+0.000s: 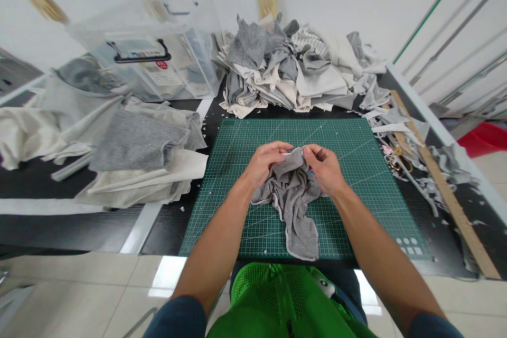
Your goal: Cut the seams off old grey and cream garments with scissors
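A crumpled grey cloth piece [293,200] lies on the green cutting mat [356,142], its lower end trailing toward me. My left hand [263,161] pinches the cloth's upper edge from the left, fingers closed on it. My right hand [325,169] grips the same upper edge from the right, fingers curled around the fabric. The two hands almost touch above the mat's middle.
A heap of grey and cream fabric scraps [297,68] sits behind the mat. Folded cloths [134,153] lie to the left, near a clear plastic box [150,47]. A wooden ruler [443,185], scissors [396,158] and trimmings lie to the right. A green mesh bag [277,301] is below.
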`<action>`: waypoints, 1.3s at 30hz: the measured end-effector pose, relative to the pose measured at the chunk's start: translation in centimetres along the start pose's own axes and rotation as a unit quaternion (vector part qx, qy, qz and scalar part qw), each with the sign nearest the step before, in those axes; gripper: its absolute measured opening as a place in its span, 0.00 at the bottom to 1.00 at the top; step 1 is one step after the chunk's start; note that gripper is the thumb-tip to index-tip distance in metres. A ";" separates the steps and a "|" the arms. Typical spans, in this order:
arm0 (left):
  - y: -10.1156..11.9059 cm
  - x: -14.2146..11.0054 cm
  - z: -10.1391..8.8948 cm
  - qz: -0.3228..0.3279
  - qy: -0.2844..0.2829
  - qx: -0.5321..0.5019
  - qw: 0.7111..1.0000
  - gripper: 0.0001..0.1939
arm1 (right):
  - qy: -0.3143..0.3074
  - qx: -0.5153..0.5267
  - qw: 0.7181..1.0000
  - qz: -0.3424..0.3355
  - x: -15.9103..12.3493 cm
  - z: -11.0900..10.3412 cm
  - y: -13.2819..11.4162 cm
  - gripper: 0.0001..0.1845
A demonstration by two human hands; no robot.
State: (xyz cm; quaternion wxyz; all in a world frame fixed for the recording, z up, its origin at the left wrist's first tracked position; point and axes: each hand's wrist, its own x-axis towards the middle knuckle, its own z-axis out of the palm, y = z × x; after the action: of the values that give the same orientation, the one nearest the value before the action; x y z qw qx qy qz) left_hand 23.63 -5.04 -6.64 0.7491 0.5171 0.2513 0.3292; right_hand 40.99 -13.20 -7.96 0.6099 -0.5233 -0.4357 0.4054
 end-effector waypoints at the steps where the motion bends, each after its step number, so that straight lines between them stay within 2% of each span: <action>1: -0.1 -0.1 0.1 -0.008 0.002 0.011 1.000 0.14 | -0.003 0.009 1.000 0.007 0.0 0.1 0.0 0.21; 9: -0.4 -0.1 0.5 0.047 0.041 0.055 0.997 0.13 | 0.002 0.051 0.998 0.025 -0.2 0.5 -0.5 0.22; 12: -0.2 0.0 0.5 0.058 0.055 0.057 0.995 0.13 | -0.032 0.046 0.998 0.025 -0.4 0.4 -0.7 0.25; 14: -0.2 0.0 0.5 0.065 0.054 0.068 0.994 0.14 | -0.068 0.015 0.997 0.023 -0.5 0.3 -0.7 0.26; 16: -0.2 0.0 0.5 0.071 0.049 0.085 0.993 0.14 | -0.078 -0.025 0.996 0.029 -0.5 0.3 -0.4 0.25; 18: -0.1 0.0 0.4 0.067 0.044 0.097 0.992 0.14 | -0.039 -0.036 0.998 0.033 -0.3 0.3 0.0 0.21; 22: 0.0 -0.1 -0.2 0.019 0.005 0.113 0.993 0.15 | 0.117 -0.004 0.993 0.011 0.8 -0.5 0.8 0.17; 24: 0.1 -0.1 -0.6 0.013 -0.006 0.124 0.992 0.17 | 0.191 -0.029 0.981 -0.011 1.4 -1.4 1.3 0.16; 26: 0.1 0.1 -0.9 0.027 0.000 0.133 0.991 0.19 | 0.239 -0.060 0.969 -0.031 2.0 -2.4 1.8 0.14; 28: 0.0 0.2 -1.1 0.050 0.008 0.135 0.990 0.21 | 0.258 -0.092 0.961 -0.038 2.4 -3.2 2.2 0.13; 31: 0.1 0.3 -1.0 0.068 0.009 0.131 0.989 0.22 | 0.246 -0.192 0.950 -0.029 2.4 -3.9 2.3 0.11; 33: 0.1 0.2 -0.9 0.065 0.005 0.130 0.989 0.22 | 0.242 -0.270 0.930 -0.057 2.1 -3.8 1.7 0.16; 35: 0.1 0.1 -0.7 0.060 -0.004 0.131 0.990 0.23 | 0.216 -0.294 0.925 -0.107 1.5 -3.2 0.7 0.23; 36: 0.1 0.0 -0.5 0.057 -0.010 0.131 0.990 0.23 | 0.175 -0.277 0.937 -0.122 1.2 -2.8 0.2 0.23; 37: 0.1 -0.1 -0.4 0.056 -0.018 0.129 0.990 0.24 | 0.111 -0.253 0.954 -0.118 0.8 -2.3 -0.2 0.22; 39: 0.1 -0.2 -0.3 0.055 -0.037 0.115 0.991 0.24 | -0.007 -0.227 0.969 -0.092 0.3 -1.4 -0.7 0.21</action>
State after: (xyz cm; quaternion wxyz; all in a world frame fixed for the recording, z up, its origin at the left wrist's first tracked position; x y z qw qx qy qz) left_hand 23.31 -4.99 -6.68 0.6743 0.6245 0.2306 0.3195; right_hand 42.42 -13.42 -7.35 0.5064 -0.6032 -0.5669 0.2417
